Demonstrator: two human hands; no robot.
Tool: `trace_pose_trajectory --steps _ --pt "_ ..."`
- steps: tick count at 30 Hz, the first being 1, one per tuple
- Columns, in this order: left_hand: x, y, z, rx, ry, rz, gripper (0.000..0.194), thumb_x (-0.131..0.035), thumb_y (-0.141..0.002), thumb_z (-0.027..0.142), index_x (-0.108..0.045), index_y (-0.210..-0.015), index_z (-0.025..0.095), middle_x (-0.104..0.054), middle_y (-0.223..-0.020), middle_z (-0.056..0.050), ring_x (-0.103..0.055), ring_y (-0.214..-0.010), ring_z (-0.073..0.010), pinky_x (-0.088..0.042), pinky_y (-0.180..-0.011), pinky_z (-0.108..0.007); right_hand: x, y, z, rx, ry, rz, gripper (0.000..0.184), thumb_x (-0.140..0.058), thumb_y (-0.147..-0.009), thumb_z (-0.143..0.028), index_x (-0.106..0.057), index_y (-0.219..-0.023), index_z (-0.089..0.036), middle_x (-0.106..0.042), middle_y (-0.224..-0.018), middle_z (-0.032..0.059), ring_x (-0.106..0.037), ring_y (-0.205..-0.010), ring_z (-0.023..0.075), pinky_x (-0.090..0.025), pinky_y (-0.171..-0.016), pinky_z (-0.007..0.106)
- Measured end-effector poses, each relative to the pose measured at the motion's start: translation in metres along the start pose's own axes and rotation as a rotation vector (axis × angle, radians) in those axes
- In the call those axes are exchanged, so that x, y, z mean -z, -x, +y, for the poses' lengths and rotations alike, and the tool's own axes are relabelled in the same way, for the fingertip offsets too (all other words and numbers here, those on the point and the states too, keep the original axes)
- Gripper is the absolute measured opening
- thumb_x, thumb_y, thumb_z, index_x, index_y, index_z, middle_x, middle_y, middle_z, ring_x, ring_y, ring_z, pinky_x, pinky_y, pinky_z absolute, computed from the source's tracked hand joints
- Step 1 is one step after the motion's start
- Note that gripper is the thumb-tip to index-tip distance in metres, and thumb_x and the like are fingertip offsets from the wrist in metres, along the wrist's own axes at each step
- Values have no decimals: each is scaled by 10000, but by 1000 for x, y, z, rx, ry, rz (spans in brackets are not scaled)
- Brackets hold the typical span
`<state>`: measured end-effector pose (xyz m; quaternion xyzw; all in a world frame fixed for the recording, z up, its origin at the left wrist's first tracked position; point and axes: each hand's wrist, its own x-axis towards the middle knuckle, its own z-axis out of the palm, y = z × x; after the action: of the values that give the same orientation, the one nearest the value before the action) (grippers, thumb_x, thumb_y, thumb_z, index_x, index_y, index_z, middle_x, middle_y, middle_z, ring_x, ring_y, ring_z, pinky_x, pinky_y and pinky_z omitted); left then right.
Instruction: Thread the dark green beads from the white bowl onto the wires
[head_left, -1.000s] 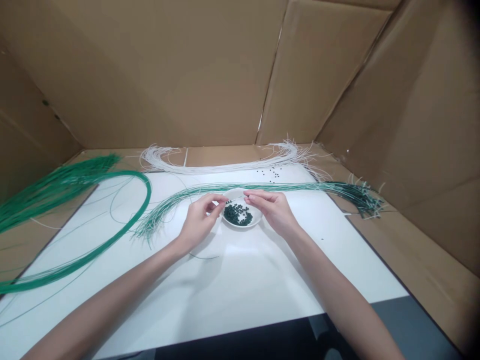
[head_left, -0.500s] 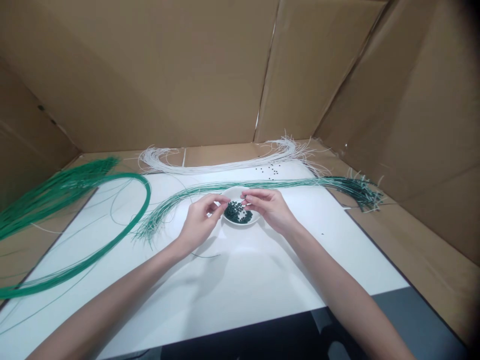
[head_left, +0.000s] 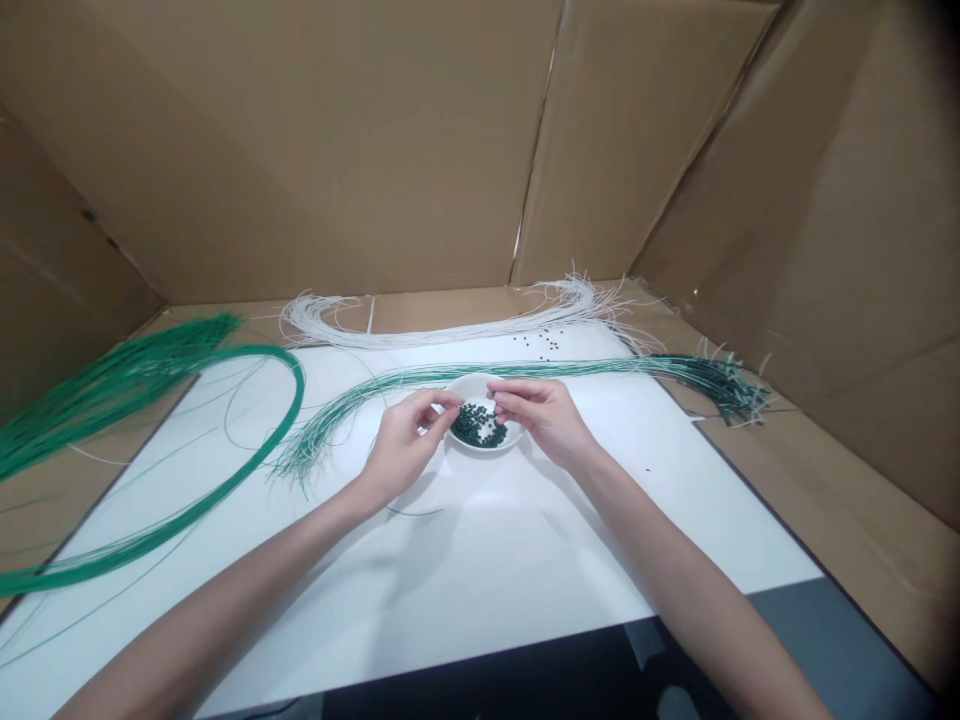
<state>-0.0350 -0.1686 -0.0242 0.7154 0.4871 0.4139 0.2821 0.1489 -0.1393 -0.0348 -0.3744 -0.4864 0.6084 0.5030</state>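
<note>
A small white dish [head_left: 469, 384] holds a heap of dark green beads [head_left: 480, 425]. My left hand [head_left: 409, 440] is at the dish's left rim, thumb and forefinger pinched together, seemingly on a thin wire whose tip is too fine to see clearly. A thin dark green wire end [head_left: 415, 514] curves out on the table below this hand. Over the dish's right side, my right hand [head_left: 551, 420] is closed in a pinch; a tiny greyish thing shows between its fingertips, too small to name.
Behind the dish lies a long bundle of green and white wires [head_left: 525, 369]. A white wire bundle [head_left: 435, 335] lies farther back, near scattered beads [head_left: 544, 345]. Looped green wires [head_left: 289, 420] cover the left side. Cardboard walls [head_left: 337, 150] surround the white table [head_left: 525, 580].
The right fingertips have parted slightly and shifted over the dish, with a tiny thing showing between them. My left hand keeps its pinch and has moved slightly right. The view shifts a little.
</note>
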Motion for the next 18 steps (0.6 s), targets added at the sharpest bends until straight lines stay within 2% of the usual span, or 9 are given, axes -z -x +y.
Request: trace_pose_trajectory --steps 8,18 --pt "1 -1 0 -10 -54 18 156 -484 -799 261 -601 -867 185 -625 -838 -11 -510 -606 -85 -421 -594 -203 0 2 -4 131 282 13 176 -677 -616 -250 -704 -775 -179 -657 -743 25 -538 -531 88 -451 -554 248" --pt "1 0 0 -33 -76 35 144 -483 -798 246 -597 -858 182 -628 -846 -10 -514 -615 -87 -419 -595 -199 -1 2 -5 64 240 -13 167 -701 -578 -257 -677 -706 -152 -642 -645 6 -527 -523 91 -437 -552 241"
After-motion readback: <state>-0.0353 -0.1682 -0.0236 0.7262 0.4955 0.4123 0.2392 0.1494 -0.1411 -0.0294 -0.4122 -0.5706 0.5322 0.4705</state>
